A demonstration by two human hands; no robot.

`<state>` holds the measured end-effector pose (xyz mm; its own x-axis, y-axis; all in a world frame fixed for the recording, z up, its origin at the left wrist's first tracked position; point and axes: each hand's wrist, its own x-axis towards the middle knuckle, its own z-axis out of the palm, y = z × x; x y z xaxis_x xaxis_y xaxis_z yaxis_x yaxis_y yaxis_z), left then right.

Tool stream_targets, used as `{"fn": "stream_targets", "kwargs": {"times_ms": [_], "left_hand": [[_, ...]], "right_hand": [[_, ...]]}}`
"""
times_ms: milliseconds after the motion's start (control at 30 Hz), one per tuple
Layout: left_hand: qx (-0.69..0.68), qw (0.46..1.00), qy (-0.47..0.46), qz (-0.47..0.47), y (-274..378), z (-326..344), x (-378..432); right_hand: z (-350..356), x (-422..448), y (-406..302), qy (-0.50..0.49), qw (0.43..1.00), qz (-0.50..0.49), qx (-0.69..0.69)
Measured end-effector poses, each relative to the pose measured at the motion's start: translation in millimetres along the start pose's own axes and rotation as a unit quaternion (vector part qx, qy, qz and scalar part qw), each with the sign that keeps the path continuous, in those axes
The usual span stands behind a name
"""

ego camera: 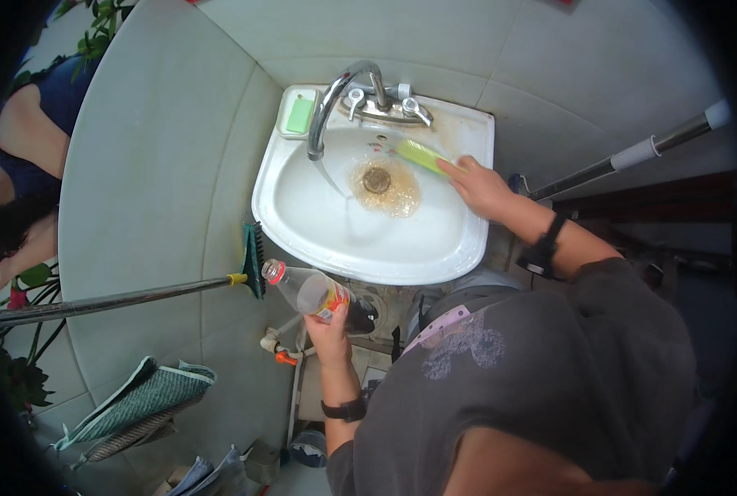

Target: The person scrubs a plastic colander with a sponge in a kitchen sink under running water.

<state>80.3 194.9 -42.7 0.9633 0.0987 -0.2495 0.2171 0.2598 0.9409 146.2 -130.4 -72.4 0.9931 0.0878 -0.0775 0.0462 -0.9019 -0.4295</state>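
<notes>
My right hand [477, 186] grips one end of a yellow-green brush or scrubber [419, 155], blurred, over the back right of a white ceramic washbasin [319, 239]. Around the drain [376, 180] lies brownish, bubbly liquid. A thin stream of water runs from the curved chrome faucet [325, 118] into the bowl. In front of the basin's left part, my left hand [331, 335] holds a clear plastic bottle [312, 291] with a red neck ring. The bottle is uncapped and tilted, with dark liquid toward its base.
A green bar of soap [299, 115] lies in a dish at the basin's back left corner. A green-headed floor brush [253, 260] leans near the front left rim. Cloths [145, 403] hang at the lower left. A metal pole [573, 180] stands at the right, beside the tiled wall.
</notes>
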Motion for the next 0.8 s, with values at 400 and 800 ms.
{"fn": "stream_targets", "kwargs": {"times_ms": [400, 800], "left_hand": [[0.002, 1.0, -0.021, 0.02, 3, -20, 4], [0.04, 0.999, -0.016, 0.011, -8, -48, 4]], "right_hand": [[6, 67, -29, 0.003, 0.994, 0.101, -0.04], [96, 52, -21, -0.146, 0.969, 0.179, 0.084]]}}
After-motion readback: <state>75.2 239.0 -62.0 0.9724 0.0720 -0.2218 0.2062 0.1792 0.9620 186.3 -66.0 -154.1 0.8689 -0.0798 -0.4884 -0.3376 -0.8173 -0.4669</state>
